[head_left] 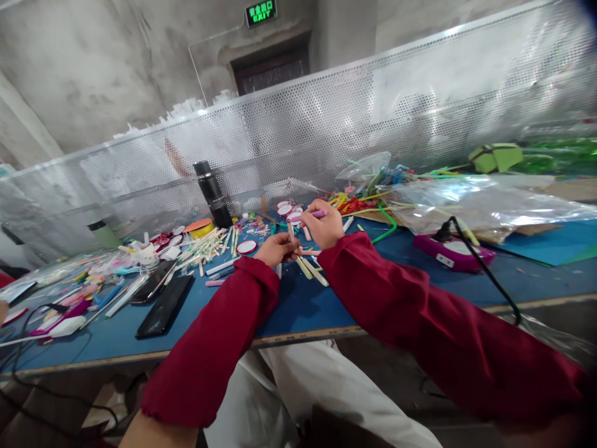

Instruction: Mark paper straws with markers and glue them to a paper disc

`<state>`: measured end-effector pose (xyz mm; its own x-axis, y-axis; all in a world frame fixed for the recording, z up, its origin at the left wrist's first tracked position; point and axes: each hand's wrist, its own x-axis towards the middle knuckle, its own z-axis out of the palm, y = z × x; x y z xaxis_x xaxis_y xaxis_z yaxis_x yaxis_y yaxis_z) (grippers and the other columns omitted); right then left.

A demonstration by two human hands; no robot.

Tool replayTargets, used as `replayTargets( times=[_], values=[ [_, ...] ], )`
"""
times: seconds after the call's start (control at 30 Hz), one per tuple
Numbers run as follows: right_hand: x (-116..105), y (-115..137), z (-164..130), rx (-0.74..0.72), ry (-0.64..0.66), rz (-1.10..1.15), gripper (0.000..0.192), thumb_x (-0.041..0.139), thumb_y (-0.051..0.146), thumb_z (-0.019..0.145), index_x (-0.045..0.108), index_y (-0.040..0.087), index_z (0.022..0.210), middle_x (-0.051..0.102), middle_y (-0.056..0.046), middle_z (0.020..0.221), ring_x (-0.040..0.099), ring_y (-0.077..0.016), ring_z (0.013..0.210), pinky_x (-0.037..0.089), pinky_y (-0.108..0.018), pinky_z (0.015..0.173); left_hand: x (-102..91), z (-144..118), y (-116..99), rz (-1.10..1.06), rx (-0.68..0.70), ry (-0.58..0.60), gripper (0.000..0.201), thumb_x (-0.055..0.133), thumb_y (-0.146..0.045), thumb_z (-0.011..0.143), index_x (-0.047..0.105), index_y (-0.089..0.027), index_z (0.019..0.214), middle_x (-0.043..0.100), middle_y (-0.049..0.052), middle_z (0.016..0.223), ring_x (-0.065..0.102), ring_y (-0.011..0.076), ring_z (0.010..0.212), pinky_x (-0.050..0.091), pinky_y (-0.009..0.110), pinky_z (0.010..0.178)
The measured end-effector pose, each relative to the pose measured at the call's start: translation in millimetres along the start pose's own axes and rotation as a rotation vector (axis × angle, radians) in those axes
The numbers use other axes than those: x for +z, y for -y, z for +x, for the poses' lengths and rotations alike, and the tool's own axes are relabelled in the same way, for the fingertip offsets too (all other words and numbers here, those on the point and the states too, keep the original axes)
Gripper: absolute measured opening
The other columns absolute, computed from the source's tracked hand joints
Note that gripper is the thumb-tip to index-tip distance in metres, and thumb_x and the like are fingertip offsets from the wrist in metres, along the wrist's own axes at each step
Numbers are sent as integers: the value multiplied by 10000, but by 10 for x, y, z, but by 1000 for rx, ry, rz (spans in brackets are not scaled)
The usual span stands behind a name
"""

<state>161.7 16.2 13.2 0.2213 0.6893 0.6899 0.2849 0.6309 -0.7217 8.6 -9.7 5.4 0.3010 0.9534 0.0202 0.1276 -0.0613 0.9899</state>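
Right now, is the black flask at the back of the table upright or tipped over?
Upright. The black flask stands on its base on the blue table, cap on top; it looks slanted, probably from the lens.

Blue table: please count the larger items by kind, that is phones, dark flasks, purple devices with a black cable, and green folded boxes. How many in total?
On the blue table:
Phones: 2, lying side by side
Dark flask: 1, upright
Purple device with black cable: 1
Green folded box: 1
Total: 5
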Motion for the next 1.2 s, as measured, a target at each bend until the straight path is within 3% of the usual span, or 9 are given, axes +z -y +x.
replayTargets(
  times=[0.73, 1.2],
  values=[
    [10, -58, 19, 13, -31, 57, 81, 574, 275, 711, 524, 252, 651, 585, 45, 536, 524, -153, 525, 419, -301, 570, -3, 0, -4, 3, 11, -10, 179, 766, -202, 772, 599, -139, 782, 654, -12, 655, 549, 44, 478, 379, 156, 456],
    [-19, 46, 4, 28, -18, 33, 140, 564, 230, 708, 478, 244, 598, 556, 35, 534, 489, -148, 543, 390, -304, 579, -6, 12, 26, -4, 9, -7, 189, 767, -228, 766, 598, -145, 780, 654, -2, 665, 553, 53, 497, 376, 165, 458]
  ],
)
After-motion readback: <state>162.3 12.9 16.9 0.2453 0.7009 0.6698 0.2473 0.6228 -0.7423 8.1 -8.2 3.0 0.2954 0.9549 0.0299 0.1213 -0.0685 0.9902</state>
